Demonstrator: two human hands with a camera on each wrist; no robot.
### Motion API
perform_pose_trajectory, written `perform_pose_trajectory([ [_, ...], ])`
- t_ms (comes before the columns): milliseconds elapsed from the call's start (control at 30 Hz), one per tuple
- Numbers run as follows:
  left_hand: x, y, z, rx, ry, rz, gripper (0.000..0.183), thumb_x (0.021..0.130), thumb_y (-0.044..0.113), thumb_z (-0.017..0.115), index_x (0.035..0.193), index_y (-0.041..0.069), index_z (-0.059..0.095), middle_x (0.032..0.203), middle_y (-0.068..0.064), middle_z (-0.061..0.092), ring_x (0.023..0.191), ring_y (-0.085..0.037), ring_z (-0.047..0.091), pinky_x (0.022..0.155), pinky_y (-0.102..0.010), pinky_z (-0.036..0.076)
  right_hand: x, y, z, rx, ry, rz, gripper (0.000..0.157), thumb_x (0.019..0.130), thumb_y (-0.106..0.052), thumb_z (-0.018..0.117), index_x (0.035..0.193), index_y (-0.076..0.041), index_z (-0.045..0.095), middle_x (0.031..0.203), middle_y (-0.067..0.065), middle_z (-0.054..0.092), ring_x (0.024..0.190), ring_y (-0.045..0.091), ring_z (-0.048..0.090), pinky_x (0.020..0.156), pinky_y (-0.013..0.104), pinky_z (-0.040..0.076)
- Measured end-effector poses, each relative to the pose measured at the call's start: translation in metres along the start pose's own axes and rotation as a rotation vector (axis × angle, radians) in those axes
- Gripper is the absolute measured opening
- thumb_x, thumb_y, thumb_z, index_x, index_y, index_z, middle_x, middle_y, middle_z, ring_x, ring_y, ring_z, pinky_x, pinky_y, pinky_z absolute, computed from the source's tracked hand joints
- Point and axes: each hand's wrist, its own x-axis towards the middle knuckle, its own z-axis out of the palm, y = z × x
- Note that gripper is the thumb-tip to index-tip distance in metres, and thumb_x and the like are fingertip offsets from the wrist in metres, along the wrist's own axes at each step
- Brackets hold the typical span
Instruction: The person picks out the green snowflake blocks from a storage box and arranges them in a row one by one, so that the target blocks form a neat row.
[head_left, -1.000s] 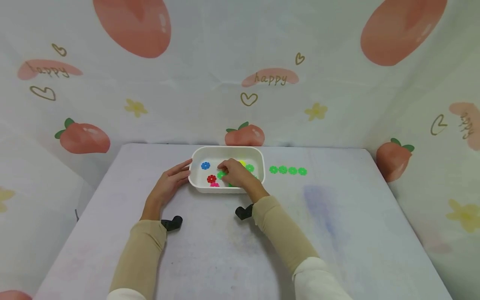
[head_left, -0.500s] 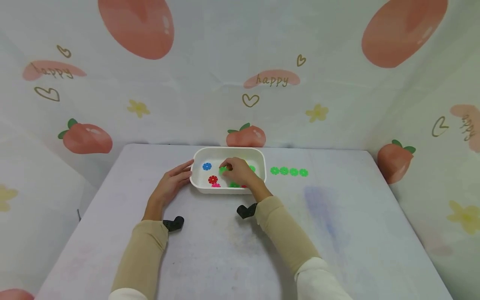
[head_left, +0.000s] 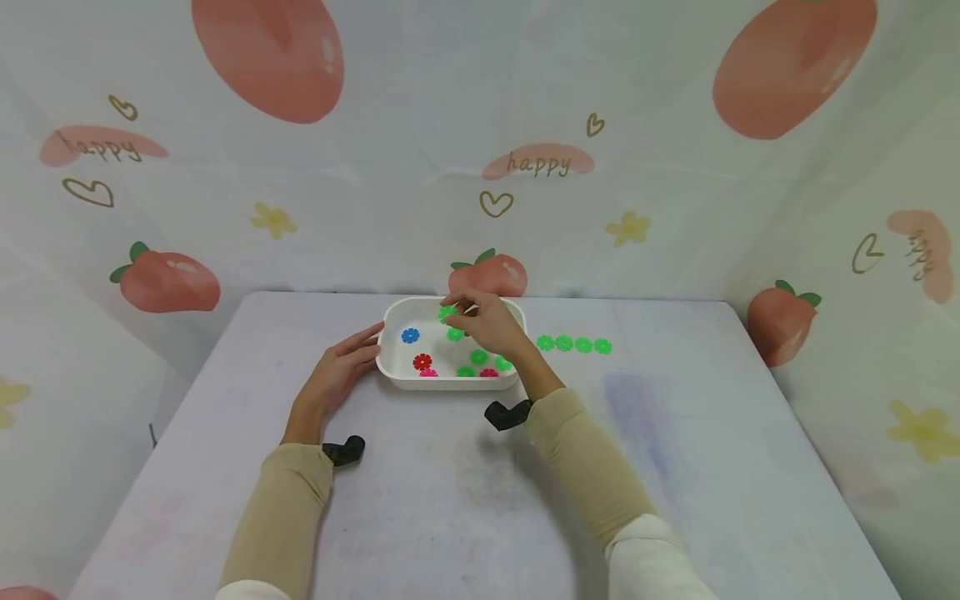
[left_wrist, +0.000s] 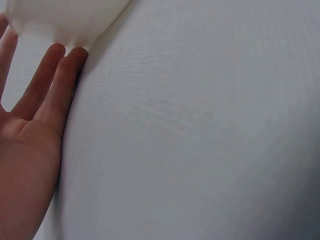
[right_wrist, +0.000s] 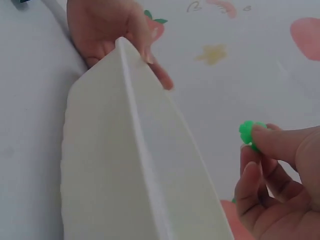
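Observation:
My right hand [head_left: 491,325] is raised over the white plastic basin [head_left: 450,384]. Between its thumb and fingertips it pinches a green snowflake disc [right_wrist: 246,131], held above the rim in the right wrist view. My left hand [head_left: 339,371] rests on the table, its fairly straight fingers touching the basin's left wall; in the left wrist view their tips meet the white side. Inside the basin lie a blue disc [head_left: 410,335], a red disc [head_left: 422,362], pink discs [head_left: 489,373] and several green discs [head_left: 478,357]. My right hand hides part of the basin's right side.
To the right of the basin, several green discs [head_left: 573,343] lie in a row on the white-covered table [head_left: 420,500]. A fabric backdrop [head_left: 375,167] printed with peaches stands behind the table's back edge. Each wrist wears a black camera mount [head_left: 347,451].
My right hand has lifted from the discs in the basin, moving up and slightly right with a green disc pinched. My left hand stays against the basin's left side.

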Motion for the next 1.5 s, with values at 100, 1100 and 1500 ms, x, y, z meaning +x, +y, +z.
perform_pose_trajectory([
  [100,0.0,0.0,0.0,0.002,0.0,-0.004,0.055,0.104,0.02,0.058,0.157,0.014,0.041,0.161,-0.018,0.04,0.122,-0.004,0.059,0.098,-0.012,0.05,-0.003,-0.003,-0.006,0.061,0.006,0.008,0.025,0.097,-0.019,0.07,0.121,-0.012,0.07,0.098,0.008,0.062,0.101,0.042,0.067,0.087,0.047,0.061],
  [1100,0.009,-0.019,-0.008,0.051,0.021,0.007,0.057,0.103,0.032,0.062,0.156,0.024,0.044,0.159,-0.013,0.044,0.122,0.0,0.059,0.097,-0.009,0.049,-0.059,0.057,-0.065,0.243,0.314,0.142,0.034,0.099,-0.019,0.068,0.131,-0.005,0.066,0.102,0.001,0.063,0.09,0.014,0.067,0.082,0.03,0.061],
  [1500,0.011,-0.015,-0.007,0.045,0.011,-0.002,0.057,0.103,0.031,0.06,0.157,0.024,0.042,0.16,-0.012,0.043,0.12,0.002,0.059,0.1,-0.011,0.048,-0.068,0.074,-0.096,0.305,0.441,0.201,0.039,0.098,-0.014,0.066,0.134,0.0,0.062,0.102,-0.004,0.062,0.088,0.011,0.067,0.078,0.017,0.059],
])
